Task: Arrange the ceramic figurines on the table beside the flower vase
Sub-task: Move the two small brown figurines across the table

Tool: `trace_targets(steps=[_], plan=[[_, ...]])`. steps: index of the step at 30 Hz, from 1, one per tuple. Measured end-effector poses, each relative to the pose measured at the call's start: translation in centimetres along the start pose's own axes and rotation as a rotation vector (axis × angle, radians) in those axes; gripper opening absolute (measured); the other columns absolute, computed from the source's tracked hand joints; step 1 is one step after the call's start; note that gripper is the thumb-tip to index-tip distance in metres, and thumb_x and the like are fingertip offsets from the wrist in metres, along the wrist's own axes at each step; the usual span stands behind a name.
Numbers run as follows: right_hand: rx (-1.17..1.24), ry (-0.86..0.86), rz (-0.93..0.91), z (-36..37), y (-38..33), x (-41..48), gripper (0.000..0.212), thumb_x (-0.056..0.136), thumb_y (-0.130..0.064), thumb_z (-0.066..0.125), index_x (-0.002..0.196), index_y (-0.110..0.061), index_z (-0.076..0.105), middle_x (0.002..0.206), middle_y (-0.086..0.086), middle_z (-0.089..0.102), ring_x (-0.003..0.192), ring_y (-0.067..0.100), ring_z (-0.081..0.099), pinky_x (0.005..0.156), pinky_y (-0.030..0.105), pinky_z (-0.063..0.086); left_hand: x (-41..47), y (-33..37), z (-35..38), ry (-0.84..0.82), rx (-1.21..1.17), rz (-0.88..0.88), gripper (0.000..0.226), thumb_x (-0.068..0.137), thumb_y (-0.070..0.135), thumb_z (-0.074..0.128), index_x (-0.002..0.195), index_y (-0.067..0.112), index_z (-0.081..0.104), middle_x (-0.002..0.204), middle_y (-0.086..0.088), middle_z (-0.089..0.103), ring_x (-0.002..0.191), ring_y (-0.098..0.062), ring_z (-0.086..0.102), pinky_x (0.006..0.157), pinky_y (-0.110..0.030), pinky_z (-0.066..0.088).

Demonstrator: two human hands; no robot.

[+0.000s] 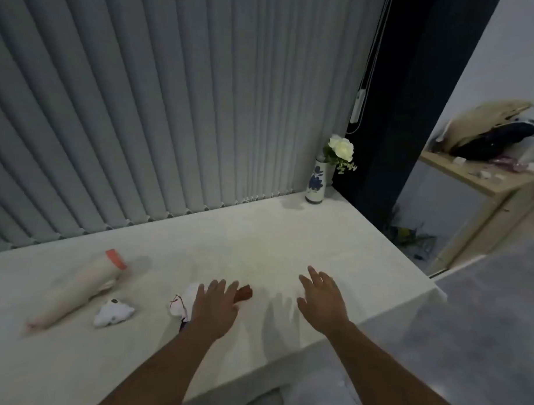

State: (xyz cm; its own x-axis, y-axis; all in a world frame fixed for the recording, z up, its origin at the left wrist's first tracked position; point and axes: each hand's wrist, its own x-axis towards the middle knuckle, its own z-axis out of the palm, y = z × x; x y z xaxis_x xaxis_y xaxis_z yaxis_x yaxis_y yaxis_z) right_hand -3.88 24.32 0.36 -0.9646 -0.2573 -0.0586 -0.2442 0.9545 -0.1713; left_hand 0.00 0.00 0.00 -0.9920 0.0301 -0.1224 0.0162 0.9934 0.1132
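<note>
A white vase with a blue flower pattern [315, 186] stands at the table's far right corner, holding white roses [340, 149]. On the left lies a long pale figurine with an orange band [84, 287]. A small white figurine [113, 313] rests just in front of it. A white figurine with red lines [179, 303] lies partly under my left hand [216, 309], and a brown piece [245, 293] shows past the fingertips. That hand hovers over them with fingers spread, holding nothing. My right hand [323, 298] floats open above bare cloth further right.
The table wears a white cloth [258, 232]; its right edge drops to grey floor. Grey vertical blinds [172, 108] close off the back. A wooden shelf with bags [484, 176] stands at the far right.
</note>
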Motion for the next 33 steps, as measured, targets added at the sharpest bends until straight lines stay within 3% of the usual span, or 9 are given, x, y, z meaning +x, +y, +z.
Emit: trace_targets(steps=[2, 4, 7, 11, 20, 25, 30, 33], plan=[[0.046, -0.033, 0.086, 0.9, 1.3, 0.1, 0.055, 0.093, -0.036, 0.046, 0.144, -0.020, 0.031, 0.159, 0.007, 0.016, 0.144, 0.029, 0.018, 0.119, 0.042, 0.014, 0.6, 0.4, 0.8, 0.018, -0.001, 0.000, 0.059, 0.052, 0.038, 0.085, 0.106, 0.024, 0.068, 0.106, -0.006, 0.072, 0.099, -0.028, 0.067, 0.081, -0.051, 0.056], [0.087, -0.067, 0.145, 1.9, 2.5, -0.1, 0.053, 0.092, -0.035, 0.048, 0.142, -0.021, 0.034, 0.159, 0.007, 0.017, 0.144, 0.029, 0.019, 0.119, 0.042, 0.015, 1.2, 0.6, 2.3, -0.052, -0.008, -0.025, 0.061, 0.036, 0.035, 0.089, 0.094, 0.025, 0.071, 0.096, -0.005, 0.074, 0.090, -0.027, 0.070, 0.074, -0.050, 0.057], [0.131, -0.060, 0.158, 3.1, 4.0, 0.1, 0.048, 0.091, -0.030, 0.052, 0.137, -0.024, 0.038, 0.157, 0.008, 0.021, 0.141, 0.031, 0.022, 0.118, 0.040, 0.018, 1.9, 0.4, 4.1, -0.023, 0.094, -0.005, 0.060, 0.039, 0.028, 0.086, 0.097, 0.025, 0.069, 0.103, -0.008, 0.073, 0.094, -0.032, 0.067, 0.080, -0.055, 0.053], [0.195, -0.046, 0.185, 3.9, 5.6, 0.7, 0.058, 0.090, -0.023, 0.054, 0.143, -0.024, 0.031, 0.157, 0.007, 0.023, 0.141, 0.028, 0.023, 0.118, 0.038, 0.021, 2.7, 0.5, 4.5, -0.026, 0.136, -0.035, 0.055, 0.045, 0.018, 0.084, 0.097, 0.024, 0.069, 0.105, -0.008, 0.071, 0.097, -0.033, 0.066, 0.087, -0.060, 0.046], [0.334, -0.067, 0.213, 5.3, 7.0, 1.4, 0.054, 0.087, -0.003, 0.047, 0.137, -0.019, 0.039, 0.143, 0.001, 0.042, 0.124, 0.022, 0.042, 0.099, 0.034, 0.045, 3.2, 0.2, 5.7, 0.063, 0.102, -0.064, 0.055, 0.050, -0.001, 0.072, 0.098, 0.024, 0.062, 0.089, 0.006, 0.068, 0.085, -0.023, 0.066, 0.087, -0.062, 0.046], [0.341, -0.020, 0.222, 5.8, 7.0, 1.6, 0.049, 0.085, -0.002, 0.047, 0.132, -0.018, 0.045, 0.134, 0.001, 0.048, 0.118, 0.021, 0.046, 0.094, 0.032, 0.046, 4.0, -0.6, 6.9, 0.058, 0.052, -0.057, 0.055, 0.056, -0.006, 0.065, 0.100, 0.025, 0.053, 0.094, 0.001, 0.066, 0.089, -0.026, 0.064, 0.086, -0.059, 0.049], [0.312, -0.003, 0.234, 6.1, 6.9, 1.7, 0.047, 0.083, -0.001, 0.047, 0.126, -0.020, 0.049, 0.127, 0.000, 0.053, 0.111, 0.021, 0.048, 0.084, 0.027, 0.044, 4.3, -0.4, 6.4, 0.077, 0.100, -0.049, 0.053, 0.053, -0.004, 0.069, 0.094, 0.025, 0.053, 0.080, 0.002, 0.063, 0.081, -0.025, 0.065, 0.084, -0.063, 0.048], [0.348, 0.018, 0.254, 6.6, 6.7, 1.7, 0.043, 0.084, 0.001, 0.048, 0.120, -0.020, 0.053, 0.118, 0.002, 0.057, 0.103, 0.021, 0.051, 0.080, 0.027, 0.043, 4.5, -0.3, 6.1, 0.105, 0.167, -0.063, 0.049, 0.049, -0.001, 0.075, 0.088, 0.024, 0.058, 0.071, 0.003, 0.062, 0.073, -0.023, 0.066, 0.091, -0.065, 0.042]])
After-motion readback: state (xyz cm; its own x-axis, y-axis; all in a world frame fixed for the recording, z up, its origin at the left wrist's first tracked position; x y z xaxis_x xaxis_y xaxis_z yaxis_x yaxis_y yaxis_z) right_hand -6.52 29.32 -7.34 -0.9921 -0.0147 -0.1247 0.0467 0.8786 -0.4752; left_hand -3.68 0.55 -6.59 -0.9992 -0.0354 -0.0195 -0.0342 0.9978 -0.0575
